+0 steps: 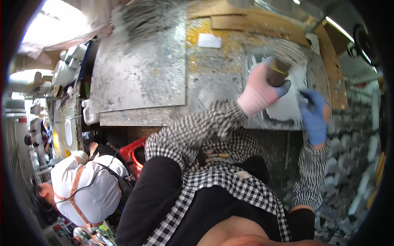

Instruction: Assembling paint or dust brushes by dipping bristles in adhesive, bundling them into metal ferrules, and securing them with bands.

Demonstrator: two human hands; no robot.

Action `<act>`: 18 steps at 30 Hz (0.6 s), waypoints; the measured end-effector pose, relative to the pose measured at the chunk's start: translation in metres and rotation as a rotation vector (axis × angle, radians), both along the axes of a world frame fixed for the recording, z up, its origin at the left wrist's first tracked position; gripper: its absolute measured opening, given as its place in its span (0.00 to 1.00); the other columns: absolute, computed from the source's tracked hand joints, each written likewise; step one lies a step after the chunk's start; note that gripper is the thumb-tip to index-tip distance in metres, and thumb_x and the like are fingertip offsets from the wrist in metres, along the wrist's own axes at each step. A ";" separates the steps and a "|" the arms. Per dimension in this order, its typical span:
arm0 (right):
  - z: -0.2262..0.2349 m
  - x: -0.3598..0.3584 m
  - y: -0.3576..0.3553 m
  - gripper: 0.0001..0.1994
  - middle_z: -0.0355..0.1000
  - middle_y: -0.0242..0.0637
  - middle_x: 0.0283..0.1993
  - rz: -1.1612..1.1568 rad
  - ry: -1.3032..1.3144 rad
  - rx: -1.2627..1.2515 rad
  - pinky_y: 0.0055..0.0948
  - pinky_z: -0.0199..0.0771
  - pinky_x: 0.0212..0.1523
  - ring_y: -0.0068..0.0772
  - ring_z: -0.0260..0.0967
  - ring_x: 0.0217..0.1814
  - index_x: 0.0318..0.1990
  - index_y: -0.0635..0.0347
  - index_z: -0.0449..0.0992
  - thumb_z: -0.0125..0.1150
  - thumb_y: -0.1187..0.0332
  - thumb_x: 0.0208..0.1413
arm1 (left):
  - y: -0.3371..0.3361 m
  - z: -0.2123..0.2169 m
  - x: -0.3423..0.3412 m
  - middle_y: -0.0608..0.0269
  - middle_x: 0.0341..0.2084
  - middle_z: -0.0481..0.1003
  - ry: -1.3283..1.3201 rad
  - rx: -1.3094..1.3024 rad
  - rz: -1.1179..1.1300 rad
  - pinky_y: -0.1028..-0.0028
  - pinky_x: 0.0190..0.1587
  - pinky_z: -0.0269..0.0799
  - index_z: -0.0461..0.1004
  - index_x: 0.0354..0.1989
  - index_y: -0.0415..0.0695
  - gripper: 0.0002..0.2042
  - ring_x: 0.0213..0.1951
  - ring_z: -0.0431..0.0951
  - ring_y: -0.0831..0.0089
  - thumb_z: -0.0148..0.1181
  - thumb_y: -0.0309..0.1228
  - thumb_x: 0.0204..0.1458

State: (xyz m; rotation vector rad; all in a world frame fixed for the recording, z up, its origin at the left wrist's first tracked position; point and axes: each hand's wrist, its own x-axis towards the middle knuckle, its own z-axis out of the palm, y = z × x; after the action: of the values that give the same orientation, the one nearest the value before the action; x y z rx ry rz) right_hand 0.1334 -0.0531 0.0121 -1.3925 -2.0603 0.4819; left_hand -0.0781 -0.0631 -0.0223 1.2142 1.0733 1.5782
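Note:
My left hand [260, 88], in a pink glove with blue-grey fingertips, is closed around a dark cylinder with a yellowish band [278, 70]. Just beyond it, thin grey strips [289, 51] fan out, blurred; whether they join the cylinder I cannot tell. Below the left hand lies a shallow metal tray [293, 123] holding a smooth pale-grey layer. At the tray's right edge is my right hand [315, 117] in a blue glove, its fingers loosely bent and apart, with nothing visible in them. Both forearms wear black-and-white checked sleeves.
A stained metal sheet [139, 74] covers the bench's left part, with a grey strip pile [141, 20] at its far end. A white paper piece [209, 40] and wooden boards [258, 26] lie farther back. A red plastic stool [133, 155] and a person in white [88, 188] are at left.

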 end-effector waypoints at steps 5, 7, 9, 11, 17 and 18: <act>0.079 -0.028 0.004 0.08 0.80 0.28 0.41 0.078 0.298 0.175 0.20 0.74 0.42 0.16 0.73 0.41 0.44 0.62 0.81 0.64 0.80 0.57 | -0.061 -0.003 -0.042 0.54 0.40 0.79 -1.065 -0.568 -0.113 0.61 0.55 0.75 0.72 0.51 0.36 0.24 0.46 0.80 0.63 0.57 0.48 0.61; 0.103 -0.074 0.008 0.08 0.79 0.29 0.40 0.295 0.285 0.014 0.21 0.75 0.41 0.18 0.74 0.40 0.43 0.64 0.80 0.66 0.79 0.56 | -0.080 -0.003 -0.052 0.53 0.40 0.78 -1.297 -0.775 -0.163 0.59 0.57 0.74 0.71 0.52 0.36 0.23 0.48 0.80 0.62 0.57 0.46 0.61; 0.129 -0.114 0.023 0.10 0.79 0.34 0.38 0.447 0.046 0.168 0.25 0.76 0.41 0.26 0.76 0.37 0.43 0.64 0.79 0.68 0.77 0.53 | -0.078 -0.005 -0.059 0.53 0.39 0.79 -1.197 -0.711 -0.091 0.58 0.56 0.76 0.67 0.56 0.37 0.23 0.46 0.81 0.61 0.61 0.42 0.59; 0.131 -0.166 0.051 0.11 0.78 0.39 0.37 0.642 0.053 0.335 0.32 0.77 0.44 0.38 0.77 0.40 0.43 0.61 0.80 0.69 0.73 0.52 | -0.073 0.008 -0.097 0.53 0.39 0.79 -0.950 -0.566 -0.082 0.59 0.53 0.78 0.65 0.57 0.38 0.24 0.44 0.81 0.61 0.63 0.39 0.58; 0.108 -0.342 0.184 0.23 0.75 0.42 0.55 0.666 -0.192 0.870 0.48 0.68 0.61 0.45 0.69 0.60 0.59 0.53 0.73 0.61 0.56 0.59 | -0.023 0.043 -0.229 0.61 0.33 0.78 -0.377 -0.174 0.196 0.67 0.40 0.82 0.66 0.54 0.43 0.21 0.35 0.81 0.68 0.67 0.31 0.55; 0.093 -0.365 0.221 0.23 0.76 0.41 0.54 0.596 -0.207 1.004 0.50 0.68 0.60 0.45 0.70 0.60 0.60 0.51 0.73 0.60 0.55 0.59 | -0.010 0.045 -0.248 0.62 0.33 0.77 -0.361 -0.168 0.204 0.68 0.39 0.82 0.66 0.53 0.44 0.20 0.34 0.81 0.69 0.67 0.30 0.55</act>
State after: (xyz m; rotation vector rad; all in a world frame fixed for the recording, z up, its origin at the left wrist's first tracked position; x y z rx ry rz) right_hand -0.2321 0.1675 0.1052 -0.2379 -2.3243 -0.4714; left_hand -0.3261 -0.0729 0.0222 0.6903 1.0888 1.7413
